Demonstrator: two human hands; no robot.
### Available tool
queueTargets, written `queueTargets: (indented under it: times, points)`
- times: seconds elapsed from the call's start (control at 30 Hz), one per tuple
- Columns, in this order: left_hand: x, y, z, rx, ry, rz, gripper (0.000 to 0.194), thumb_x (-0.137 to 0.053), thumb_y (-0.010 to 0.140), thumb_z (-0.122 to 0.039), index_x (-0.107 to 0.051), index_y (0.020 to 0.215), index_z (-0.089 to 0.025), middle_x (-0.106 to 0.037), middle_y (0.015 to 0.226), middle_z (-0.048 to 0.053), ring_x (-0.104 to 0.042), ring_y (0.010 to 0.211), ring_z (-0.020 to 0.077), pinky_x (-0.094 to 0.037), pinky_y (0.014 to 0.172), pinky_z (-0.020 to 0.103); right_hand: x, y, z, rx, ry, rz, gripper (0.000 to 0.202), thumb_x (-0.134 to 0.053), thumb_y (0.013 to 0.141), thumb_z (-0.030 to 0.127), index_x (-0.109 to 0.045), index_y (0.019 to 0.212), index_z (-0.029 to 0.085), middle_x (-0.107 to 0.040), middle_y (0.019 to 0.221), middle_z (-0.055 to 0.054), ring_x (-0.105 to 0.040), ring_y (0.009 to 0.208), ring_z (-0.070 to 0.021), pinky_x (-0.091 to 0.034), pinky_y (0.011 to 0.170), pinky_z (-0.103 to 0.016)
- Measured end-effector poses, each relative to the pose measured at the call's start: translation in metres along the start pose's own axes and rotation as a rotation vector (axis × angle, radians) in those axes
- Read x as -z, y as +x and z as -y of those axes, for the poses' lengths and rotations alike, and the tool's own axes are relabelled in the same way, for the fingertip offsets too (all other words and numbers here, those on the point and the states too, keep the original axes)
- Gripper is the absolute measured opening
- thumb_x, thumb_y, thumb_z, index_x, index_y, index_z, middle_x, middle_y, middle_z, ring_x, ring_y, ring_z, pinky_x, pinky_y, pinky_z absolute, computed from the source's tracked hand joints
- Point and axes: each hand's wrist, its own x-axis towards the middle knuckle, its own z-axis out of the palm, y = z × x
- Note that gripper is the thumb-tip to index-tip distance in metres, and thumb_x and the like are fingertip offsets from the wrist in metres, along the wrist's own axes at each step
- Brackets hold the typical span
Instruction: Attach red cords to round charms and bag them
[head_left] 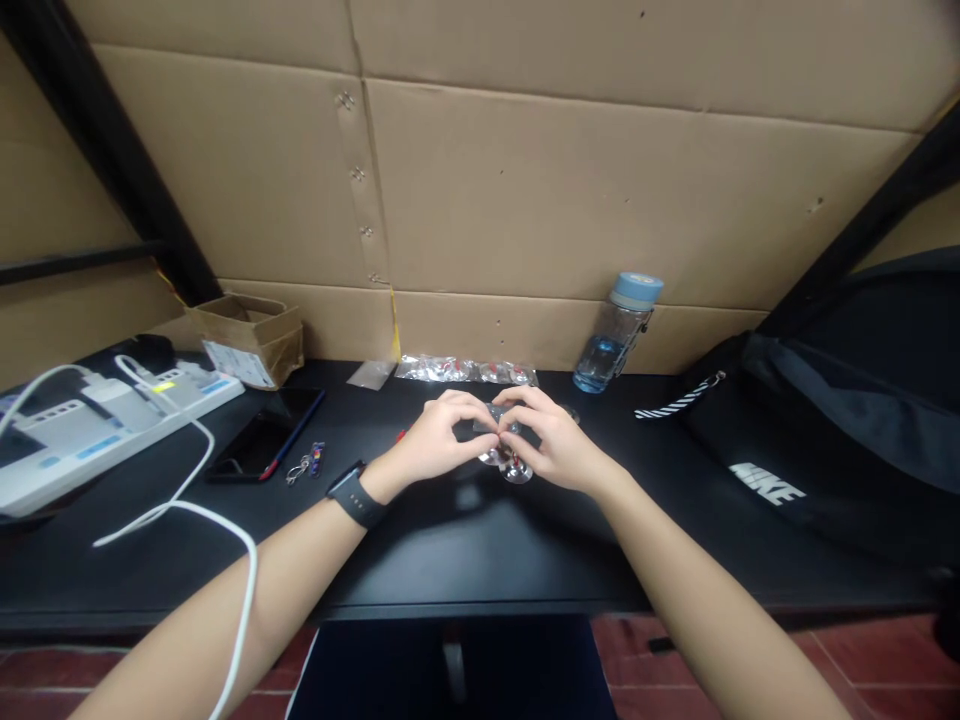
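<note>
Shiny pieces (517,468) are seen just below the curled, meeting fingertips of the left hand (442,432) and right hand (556,440), nearer the right; apparently, they are pinched by both.

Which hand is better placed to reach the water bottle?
Probably the right hand: the water bottle is on that side, farther from the left hand. Both hands are busy with shiny pieces.

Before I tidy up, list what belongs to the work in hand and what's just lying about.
Work in hand:
small shiny pieces with red bits, between left hand and right hand
clear plastic packets with red contents, behind them (probably)

Lying about:
brown cardboard box
white power strip
flat black device
blue-lidded clear bottle
black fabric bag
</note>
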Motion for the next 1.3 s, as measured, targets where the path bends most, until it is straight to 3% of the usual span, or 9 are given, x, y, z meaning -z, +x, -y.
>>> queueTargets:
  times: [0.13,0.23,0.4,0.53,0.67,0.87,1.13,1.3]
  points:
    - [-0.004,-0.001,0.001,0.016,0.085,0.06,0.012,-0.073,0.088,-0.038,-0.078,0.085,-0.028,-0.075,0.107,0.001,-0.058,0.114,0.0255,-0.039,0.103,0.043,-0.003,0.002,0.0,-0.024,0.033,0.004,0.007,-0.06,0.095,0.019,-0.066,0.094,0.022,-0.06,0.126,-0.009,-0.058,0.119,-0.0238,-0.047,0.104,-0.041]
    - [-0.001,-0.002,0.005,0.041,0.171,0.088,0.013,-0.071,0.09,-0.04,-0.079,0.088,-0.03,-0.074,0.105,0.001,-0.057,0.111,0.0244,-0.036,0.1,0.042,0.001,0.001,-0.002,-0.071,0.02,0.038,0.007,-0.059,0.095,0.019,-0.066,0.094,0.021,-0.065,0.113,-0.008,-0.063,0.104,-0.0208,-0.05,0.093,-0.035]
    - [0.003,-0.005,0.014,0.034,0.311,0.162,0.013,-0.07,0.091,-0.039,-0.08,0.091,-0.031,-0.075,0.095,0.002,-0.057,0.105,0.024,-0.028,0.095,0.043,0.012,-0.005,-0.014,-0.163,-0.108,0.325,0.008,-0.074,0.084,0.024,-0.071,0.091,0.02,-0.069,0.086,-0.002,-0.063,0.077,-0.0172,-0.046,0.072,-0.028]
    - [0.0,-0.007,0.018,-0.014,0.298,0.146,0.013,-0.07,0.091,-0.04,-0.08,0.09,-0.032,-0.076,0.092,0.003,-0.056,0.101,0.0242,-0.026,0.093,0.041,0.009,-0.007,-0.023,-0.163,-0.131,0.384,0.003,-0.074,0.084,0.019,-0.073,0.086,0.02,-0.07,0.086,-0.002,-0.064,0.078,-0.0171,-0.045,0.07,-0.027]
    - [-0.001,-0.007,0.018,-0.042,0.266,0.115,0.009,-0.072,0.089,-0.037,-0.08,0.088,-0.033,-0.075,0.091,0.002,-0.056,0.101,0.0245,-0.025,0.091,0.04,0.008,-0.007,-0.025,-0.146,-0.163,0.347,0.008,-0.072,0.085,0.012,-0.07,0.082,0.019,-0.07,0.089,-0.003,-0.065,0.087,-0.0197,-0.048,0.078,-0.03]
    - [0.002,-0.006,0.012,-0.04,0.252,0.083,0.008,-0.072,0.089,-0.037,-0.079,0.088,-0.032,-0.075,0.088,0.002,-0.056,0.1,0.0243,-0.025,0.092,0.04,0.017,-0.005,-0.019,-0.137,-0.067,0.175,0.002,-0.069,0.091,0.02,-0.07,0.09,0.02,-0.069,0.098,-0.005,-0.065,0.092,-0.019,-0.05,0.086,-0.033]
    - [0.011,-0.001,0.0,0.032,0.281,-0.073,0.011,-0.067,0.093,-0.035,-0.077,0.09,-0.03,-0.077,0.094,0.001,-0.06,0.101,0.0249,-0.025,0.098,0.044,0.021,-0.004,-0.018,-0.214,-0.084,0.132,0.006,-0.067,0.091,0.019,-0.072,0.087,0.02,-0.07,0.081,-0.001,-0.06,0.072,-0.0146,-0.045,0.069,-0.026]
    - [0.014,0.001,-0.002,0.123,0.215,-0.152,0.013,-0.067,0.091,-0.036,-0.077,0.09,-0.028,-0.078,0.096,0.002,-0.065,0.102,0.026,-0.033,0.1,0.046,0.024,-0.003,-0.016,-0.294,-0.006,-0.036,0.014,-0.065,0.093,0.029,-0.07,0.086,0.019,-0.069,0.074,-0.001,-0.056,0.064,-0.0141,-0.042,0.061,-0.026]
